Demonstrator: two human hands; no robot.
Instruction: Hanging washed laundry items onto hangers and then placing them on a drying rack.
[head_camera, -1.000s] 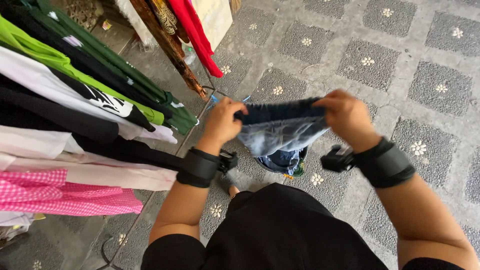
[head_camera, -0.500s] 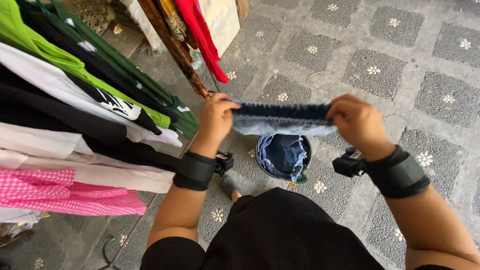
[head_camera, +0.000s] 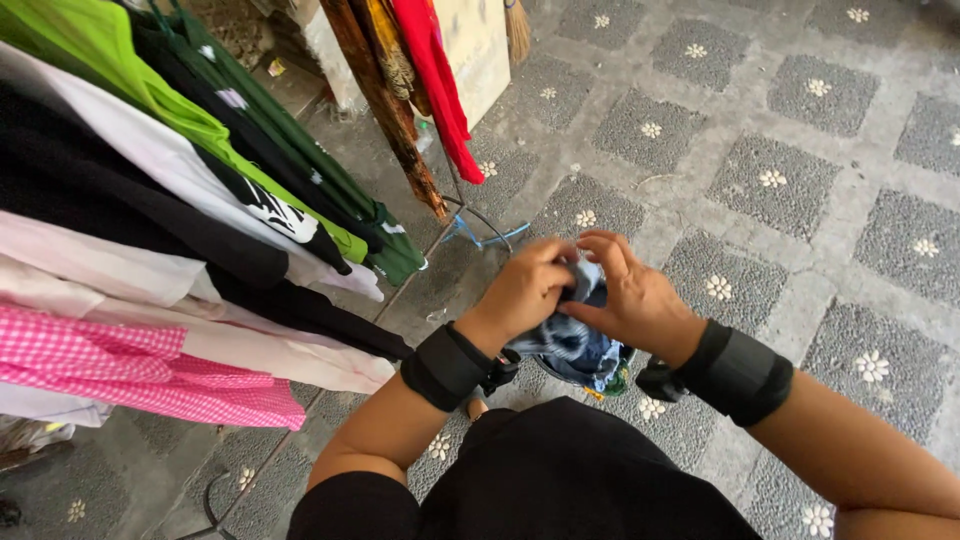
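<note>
Your left hand (head_camera: 525, 290) and right hand (head_camera: 630, 295) both grip the blue cloth (head_camera: 570, 340), bunched tight between them at chest height, its loose end hanging below your wrists. The bucket (head_camera: 610, 378) on the floor sits right under the cloth, mostly hidden; contents can't be told. Half a second ago your hands were apart with the cloth stretched flat; now they've come together. Clothes rack (head_camera: 180, 230) on your left.

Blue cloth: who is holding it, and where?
Both hands, left hand and right hand, clutch the blue cloth at its bunched top, close together.
</note>
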